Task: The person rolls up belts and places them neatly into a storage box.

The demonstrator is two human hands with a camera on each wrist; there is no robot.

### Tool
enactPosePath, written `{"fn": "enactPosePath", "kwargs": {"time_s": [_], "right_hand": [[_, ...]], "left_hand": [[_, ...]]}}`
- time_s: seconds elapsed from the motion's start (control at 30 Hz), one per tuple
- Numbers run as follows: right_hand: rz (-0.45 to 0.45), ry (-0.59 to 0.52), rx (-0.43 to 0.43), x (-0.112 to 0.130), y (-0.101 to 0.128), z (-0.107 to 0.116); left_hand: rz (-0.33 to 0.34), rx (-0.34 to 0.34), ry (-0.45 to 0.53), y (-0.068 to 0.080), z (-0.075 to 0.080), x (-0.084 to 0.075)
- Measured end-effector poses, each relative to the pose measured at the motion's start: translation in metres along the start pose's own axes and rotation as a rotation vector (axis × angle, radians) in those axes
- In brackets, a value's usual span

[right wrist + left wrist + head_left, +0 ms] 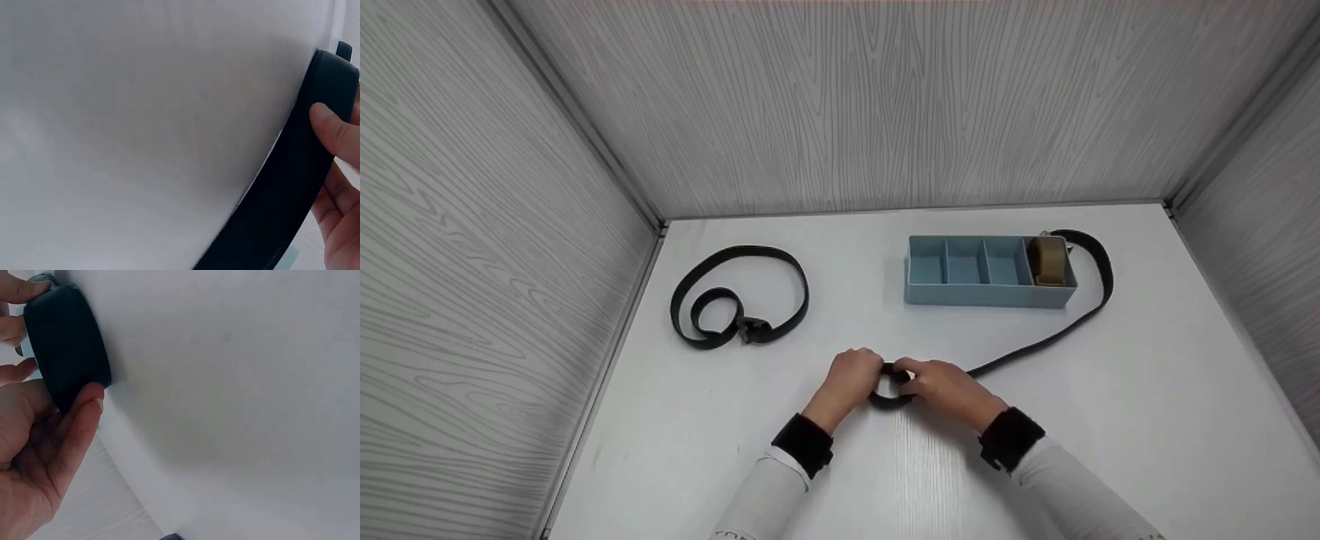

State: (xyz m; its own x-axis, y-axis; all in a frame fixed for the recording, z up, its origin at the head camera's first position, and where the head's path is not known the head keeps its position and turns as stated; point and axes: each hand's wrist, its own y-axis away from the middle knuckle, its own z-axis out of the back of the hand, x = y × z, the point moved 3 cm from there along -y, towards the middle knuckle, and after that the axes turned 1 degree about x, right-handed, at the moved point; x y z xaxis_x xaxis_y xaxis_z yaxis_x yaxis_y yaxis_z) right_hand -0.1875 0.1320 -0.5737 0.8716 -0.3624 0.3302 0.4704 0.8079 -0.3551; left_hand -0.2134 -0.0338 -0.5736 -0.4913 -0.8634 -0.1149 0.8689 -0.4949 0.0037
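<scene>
Both hands meet at the front middle of the white table around a small roll of black belt. My left hand grips the roll from the left, thumb against its side. My right hand grips it from the right, thumb pressed on the black strap. The unrolled strap trails right and back, looping behind a blue divided tray. A tan rolled belt sits in the tray's rightmost compartment.
A second black belt with a metal buckle lies loosely coiled at the back left of the table. Grey wood-grain walls close the left, back and right sides. The tray's other three compartments hold nothing.
</scene>
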Motion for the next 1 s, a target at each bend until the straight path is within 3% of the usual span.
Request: {"fn": "enactPosePath", "kwargs": {"time_s": [0.3,0.53,0.6,0.8,1.0], "right_hand": [[-0.076,0.157,0.073,0.005,-0.009,-0.004],[-0.087,0.203,0.033,0.011,-0.013,-0.012],[-0.085,0.199,0.036,0.012,-0.014,-0.013],[-0.043,0.158,0.050,0.011,-0.015,-0.009],[-0.036,0.177,0.111,0.006,-0.016,-0.001]], "left_hand": [[0.044,-0.049,0.094,0.001,-0.003,0.000],[0.227,-0.010,0.186,0.007,-0.003,0.001],[0.251,-0.001,0.192,0.008,-0.003,0.002],[0.213,0.003,0.175,0.005,0.000,0.004],[0.147,0.053,0.194,0.002,-0.001,0.009]]}}
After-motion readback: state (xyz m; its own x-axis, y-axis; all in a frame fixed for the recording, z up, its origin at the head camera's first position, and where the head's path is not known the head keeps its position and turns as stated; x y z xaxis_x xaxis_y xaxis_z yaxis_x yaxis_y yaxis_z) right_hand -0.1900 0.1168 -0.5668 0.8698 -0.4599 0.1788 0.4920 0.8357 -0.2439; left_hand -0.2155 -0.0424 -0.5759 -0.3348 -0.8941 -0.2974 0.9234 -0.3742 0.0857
